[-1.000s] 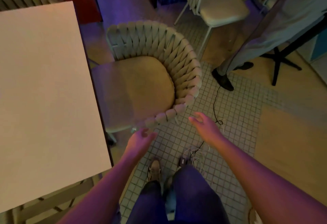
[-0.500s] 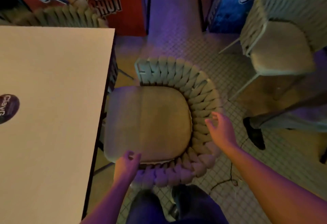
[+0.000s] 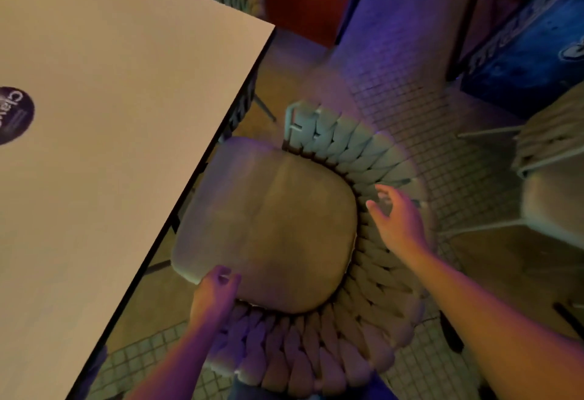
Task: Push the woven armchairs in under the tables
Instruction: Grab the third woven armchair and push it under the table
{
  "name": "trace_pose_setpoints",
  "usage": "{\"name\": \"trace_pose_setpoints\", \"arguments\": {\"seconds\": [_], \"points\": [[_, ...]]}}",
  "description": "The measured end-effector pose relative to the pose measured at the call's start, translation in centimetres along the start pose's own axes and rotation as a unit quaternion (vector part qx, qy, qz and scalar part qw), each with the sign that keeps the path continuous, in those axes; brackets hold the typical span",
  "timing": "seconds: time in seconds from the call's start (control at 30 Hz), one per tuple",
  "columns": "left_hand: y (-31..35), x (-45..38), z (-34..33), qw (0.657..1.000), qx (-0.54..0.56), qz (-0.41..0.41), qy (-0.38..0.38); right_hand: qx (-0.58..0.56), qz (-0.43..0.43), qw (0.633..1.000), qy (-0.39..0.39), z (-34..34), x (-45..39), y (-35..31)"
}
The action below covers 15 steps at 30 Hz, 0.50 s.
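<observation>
Both hands now sit on the armchair (image 3: 268, 225): left hand (image 3: 215, 298) curled on its woven rim at 6 o'clock, right hand (image 3: 399, 219) spread loose at 3 o'clock. Seat front meets the tabletop (image 3: 126, 115) edge at 9 o'clock.

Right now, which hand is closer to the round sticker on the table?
The left hand. It sits at the near end of the woven armchair, beside the table carrying the sticker. The right hand is over the chair's far side, farther away.
</observation>
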<state>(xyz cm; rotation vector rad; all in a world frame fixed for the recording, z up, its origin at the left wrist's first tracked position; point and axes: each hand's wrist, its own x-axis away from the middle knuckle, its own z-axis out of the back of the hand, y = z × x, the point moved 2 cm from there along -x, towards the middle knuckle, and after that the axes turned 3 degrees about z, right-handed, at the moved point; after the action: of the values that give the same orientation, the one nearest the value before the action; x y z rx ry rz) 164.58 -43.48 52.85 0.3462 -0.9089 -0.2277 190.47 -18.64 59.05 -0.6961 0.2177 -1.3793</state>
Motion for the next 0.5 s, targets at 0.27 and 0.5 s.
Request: {"name": "trace_pose_setpoints", "arguments": {"seconds": [0.27, 0.5], "points": [[0.2, 1.8, -0.5, 0.996, -0.001, 0.056, 0.063, 0.006, 0.104, 0.993, -0.052, 0.1, -9.1, -0.7], [0.2, 7.2, -1.7, 0.973, 0.057, 0.137, 0.178, 0.044, 0.243, 0.960, -0.129, -0.8, -15.6, -4.0]]}}
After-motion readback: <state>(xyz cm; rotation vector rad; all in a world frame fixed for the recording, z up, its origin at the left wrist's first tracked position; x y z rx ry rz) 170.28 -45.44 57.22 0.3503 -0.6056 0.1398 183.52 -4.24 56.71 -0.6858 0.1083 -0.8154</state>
